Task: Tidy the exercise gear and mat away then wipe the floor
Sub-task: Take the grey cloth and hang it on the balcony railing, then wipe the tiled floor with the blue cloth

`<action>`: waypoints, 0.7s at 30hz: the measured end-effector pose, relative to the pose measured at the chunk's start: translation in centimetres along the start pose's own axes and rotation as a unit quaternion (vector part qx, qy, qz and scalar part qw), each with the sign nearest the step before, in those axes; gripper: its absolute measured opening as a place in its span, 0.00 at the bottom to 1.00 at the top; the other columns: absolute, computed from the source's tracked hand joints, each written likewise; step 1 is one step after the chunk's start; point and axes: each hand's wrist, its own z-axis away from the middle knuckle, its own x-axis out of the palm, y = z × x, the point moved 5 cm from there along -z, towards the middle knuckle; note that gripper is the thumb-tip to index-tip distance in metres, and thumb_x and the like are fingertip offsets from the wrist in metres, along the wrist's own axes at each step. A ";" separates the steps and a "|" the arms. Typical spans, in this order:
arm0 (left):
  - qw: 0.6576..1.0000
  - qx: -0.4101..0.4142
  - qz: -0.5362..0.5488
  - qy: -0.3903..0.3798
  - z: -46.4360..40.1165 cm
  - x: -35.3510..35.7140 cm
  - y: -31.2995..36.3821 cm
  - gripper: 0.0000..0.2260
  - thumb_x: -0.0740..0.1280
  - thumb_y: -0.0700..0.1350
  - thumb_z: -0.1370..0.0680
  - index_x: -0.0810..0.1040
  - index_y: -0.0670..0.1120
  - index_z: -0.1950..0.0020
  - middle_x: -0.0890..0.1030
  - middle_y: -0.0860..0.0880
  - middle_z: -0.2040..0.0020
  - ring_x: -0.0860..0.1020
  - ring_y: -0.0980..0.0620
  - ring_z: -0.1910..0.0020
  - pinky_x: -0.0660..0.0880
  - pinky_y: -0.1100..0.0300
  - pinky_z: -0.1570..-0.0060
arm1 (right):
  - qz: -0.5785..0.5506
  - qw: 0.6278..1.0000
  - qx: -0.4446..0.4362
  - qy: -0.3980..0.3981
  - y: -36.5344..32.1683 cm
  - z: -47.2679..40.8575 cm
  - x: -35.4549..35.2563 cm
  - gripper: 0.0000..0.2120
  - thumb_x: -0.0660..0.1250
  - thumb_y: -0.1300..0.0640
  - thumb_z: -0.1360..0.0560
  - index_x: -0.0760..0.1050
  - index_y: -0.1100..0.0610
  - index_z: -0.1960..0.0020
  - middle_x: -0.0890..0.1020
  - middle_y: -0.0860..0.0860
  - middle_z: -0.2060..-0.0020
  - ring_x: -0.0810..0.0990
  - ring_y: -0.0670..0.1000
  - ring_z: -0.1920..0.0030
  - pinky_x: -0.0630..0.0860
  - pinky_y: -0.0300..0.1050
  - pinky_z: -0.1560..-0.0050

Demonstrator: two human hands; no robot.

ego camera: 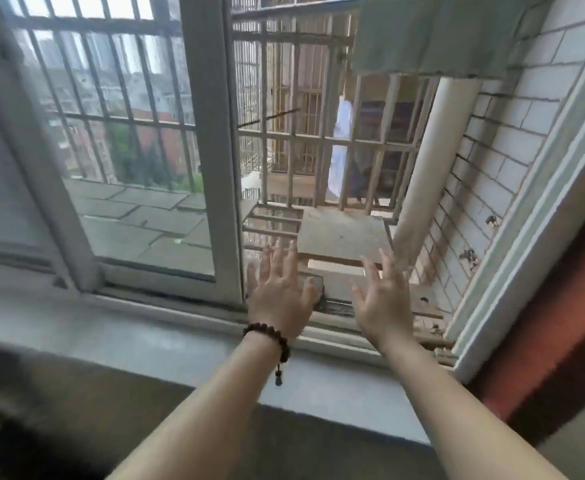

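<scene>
Cloth (436, 32) grey-green, draped above window

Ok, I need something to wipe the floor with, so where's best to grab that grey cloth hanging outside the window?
Probably take the cloth by its lower hem, coming from below: it hangs flat with that free edge lowest; its top is out of frame.
</scene>
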 end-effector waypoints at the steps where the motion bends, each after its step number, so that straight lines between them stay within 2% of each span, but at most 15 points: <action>1: 1.000 -0.016 -0.001 -0.001 2.3 0.0 -0.5 0.29 0.49 0.59 0.19 0.40 0.52 0.21 0.43 0.50 0.21 0.39 0.51 0.23 0.37 0.48 0.25 | -0.009 1.000 -0.002 -0.019 -0.2 1.8 0.3 0.24 0.56 0.49 0.21 0.64 0.55 0.28 0.58 0.57 0.25 0.52 0.57 0.24 0.52 0.59 0.26; 3: 0.999 -0.046 -0.002 -0.002 6.6 -0.1 -1.6 0.30 0.50 0.59 0.19 0.40 0.53 0.21 0.43 0.50 0.21 0.39 0.51 0.23 0.36 0.48 0.26 | -0.023 0.998 -0.013 -0.052 -0.9 5.1 0.9 0.25 0.53 0.47 0.23 0.65 0.55 0.28 0.59 0.57 0.25 0.53 0.57 0.24 0.50 0.59 0.26; 7: 0.991 -0.126 -0.050 -0.005 14.1 -1.6 -4.7 0.30 0.48 0.59 0.19 0.42 0.51 0.21 0.45 0.49 0.20 0.41 0.49 0.22 0.39 0.45 0.26 | -0.055 0.991 -0.053 -0.112 -4.4 10.9 2.3 0.22 0.57 0.51 0.21 0.65 0.54 0.28 0.58 0.56 0.25 0.51 0.56 0.24 0.46 0.56 0.25; 10: 0.980 -0.187 -0.070 0.018 19.6 -3.9 -8.1 0.32 0.44 0.61 0.23 0.48 0.50 0.21 0.50 0.46 0.21 0.46 0.48 0.22 0.38 0.46 0.27 | -0.085 0.978 -0.106 -0.158 -8.8 14.8 3.9 0.23 0.59 0.51 0.20 0.63 0.54 0.27 0.55 0.55 0.24 0.48 0.55 0.23 0.43 0.54 0.25; 12: 0.967 -0.234 -0.097 0.022 23.7 -5.5 -10.8 0.31 0.47 0.60 0.21 0.47 0.50 0.21 0.50 0.47 0.21 0.45 0.48 0.22 0.38 0.46 0.27 | -0.109 0.967 -0.140 -0.184 -12.4 17.6 4.9 0.22 0.59 0.51 0.21 0.64 0.54 0.28 0.57 0.55 0.25 0.49 0.55 0.23 0.43 0.54 0.25; 15: 0.936 -0.324 -0.129 0.041 30.5 -8.4 -15.2 0.31 0.46 0.61 0.22 0.48 0.51 0.21 0.52 0.48 0.21 0.46 0.49 0.22 0.43 0.45 0.25 | -0.133 0.948 -0.200 -0.211 -18.3 22.3 6.4 0.21 0.61 0.51 0.21 0.67 0.55 0.29 0.61 0.57 0.26 0.53 0.56 0.24 0.47 0.56 0.25; 17: 0.910 -0.388 -0.133 0.057 35.5 -10.6 -18.0 0.32 0.43 0.61 0.24 0.50 0.51 0.21 0.54 0.48 0.21 0.48 0.49 0.22 0.43 0.45 0.26 | -0.147 0.929 -0.247 -0.234 -22.6 25.8 7.2 0.21 0.61 0.53 0.22 0.67 0.56 0.29 0.60 0.58 0.26 0.52 0.56 0.24 0.45 0.55 0.25; 21: 0.853 -0.498 -0.140 0.075 46.5 -14.8 -22.9 0.30 0.48 0.60 0.20 0.46 0.51 0.21 0.49 0.48 0.21 0.43 0.48 0.22 0.44 0.44 0.25 | -0.179 0.873 -0.343 -0.296 -31.2 34.2 8.3 0.21 0.60 0.55 0.21 0.67 0.55 0.29 0.59 0.57 0.25 0.50 0.56 0.24 0.44 0.54 0.25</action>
